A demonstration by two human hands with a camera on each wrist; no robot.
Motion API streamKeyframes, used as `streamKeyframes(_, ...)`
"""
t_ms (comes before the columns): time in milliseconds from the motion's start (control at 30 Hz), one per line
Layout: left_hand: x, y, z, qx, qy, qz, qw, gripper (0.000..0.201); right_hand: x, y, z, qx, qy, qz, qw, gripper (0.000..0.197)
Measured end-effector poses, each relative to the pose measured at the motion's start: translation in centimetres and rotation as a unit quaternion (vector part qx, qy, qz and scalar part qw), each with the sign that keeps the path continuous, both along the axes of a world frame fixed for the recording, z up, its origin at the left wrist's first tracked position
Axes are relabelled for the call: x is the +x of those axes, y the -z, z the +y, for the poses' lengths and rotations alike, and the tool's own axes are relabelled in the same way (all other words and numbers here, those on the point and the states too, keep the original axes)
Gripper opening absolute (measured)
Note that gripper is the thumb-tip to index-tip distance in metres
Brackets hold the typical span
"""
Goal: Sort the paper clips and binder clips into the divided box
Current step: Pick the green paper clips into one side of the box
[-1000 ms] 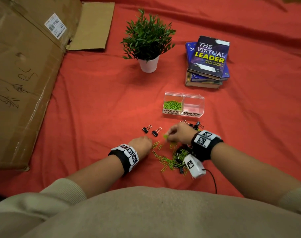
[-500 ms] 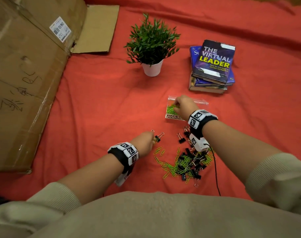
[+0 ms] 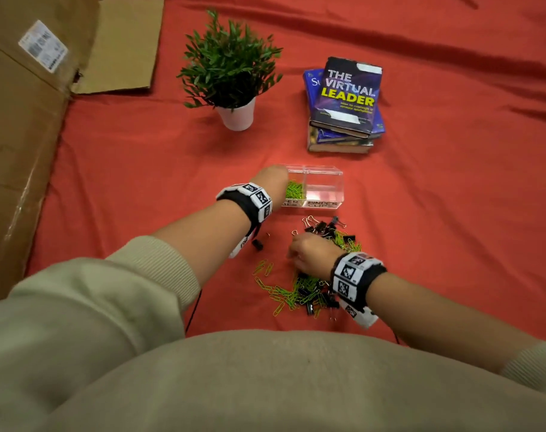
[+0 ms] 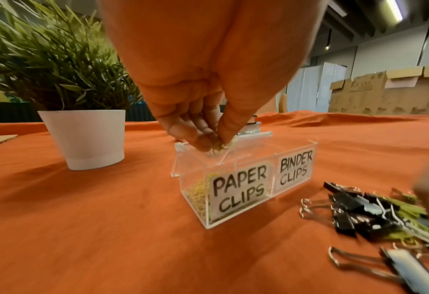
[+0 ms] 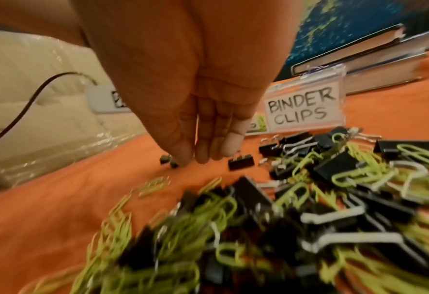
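The clear divided box (image 3: 324, 173) stands on the red cloth, labelled PAPER CLIPS on its left half and BINDER CLIPS on its right (image 4: 248, 199). Green paper clips (image 3: 295, 190) lie in the left half; the right half looks empty. My left hand (image 3: 273, 179) hovers over the left half and pinches a few green paper clips (image 4: 219, 146) between thumb and fingers (image 4: 216, 144). A mixed pile of green paper clips and black binder clips (image 3: 309, 291) lies nearer to me. My right hand (image 3: 298, 254) is above the pile's left edge, fingers (image 5: 203, 157) straight and together, tips near the cloth, holding nothing.
A lone black binder clip (image 3: 257, 244) lies under my left forearm. A potted plant (image 3: 234, 73) and a stack of books (image 3: 346, 101) stand behind the divided box. A large cardboard box (image 3: 22, 135) fills the left side. A wrist-camera cable (image 5: 27, 99) trails by my left arm.
My left hand has gone from the cloth near the loose binder clips up to the box's left half. My right hand has come back from the box to the pile.
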State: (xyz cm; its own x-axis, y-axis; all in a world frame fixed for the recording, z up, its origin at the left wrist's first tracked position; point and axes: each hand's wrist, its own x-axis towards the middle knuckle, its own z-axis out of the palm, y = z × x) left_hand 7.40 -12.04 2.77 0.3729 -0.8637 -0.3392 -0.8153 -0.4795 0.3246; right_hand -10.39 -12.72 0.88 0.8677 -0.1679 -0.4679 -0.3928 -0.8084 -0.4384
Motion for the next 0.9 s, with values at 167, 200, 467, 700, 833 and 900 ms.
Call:
streamKeyframes(167, -1.3, 0.2, 2.3, -0.048, -0.006, -0.017, 0.999, 0.029, -1.0, 1.8, 1.7, -0.051, -0.027, 0.020, 0.998, 0.025)
streamKeyframes(200, -1.8, 0.3, 3.4, -0.056, -0.003, -0.014, 0.998, 0.025, -1.1, 1.9, 1.7, -0.064, -0.035, 0.023, 0.997, 0.025)
streamKeyframes(467, -6.0, 3.3, 12.1, 0.111, 0.022, -0.039, 0.993, 0.042, -0.7, 1.4, 2.6, -0.082, -0.073, 0.050, 0.993, 0.030)
streamKeyframes(700, -7.4, 4.5, 12.9, 0.108, 0.005, -0.012, 0.994, 0.030, -0.8, 1.1, 3.2, -0.095, -0.092, 0.056, 0.990, 0.026)
streamKeyframes(833, -7.4, 4.7, 13.0, 0.112, 0.026, -0.033, 0.993, 0.022, -1.0, 1.1, 3.8, -0.114, -0.134, 0.059, 0.983, 0.042)
streamKeyframes(900, -7.5, 4.9, 13.0, 0.113, 0.036, -0.039, 0.992, 0.024, -1.1, 1.2, 4.4, -0.121, -0.147, 0.060, 0.980, 0.049)
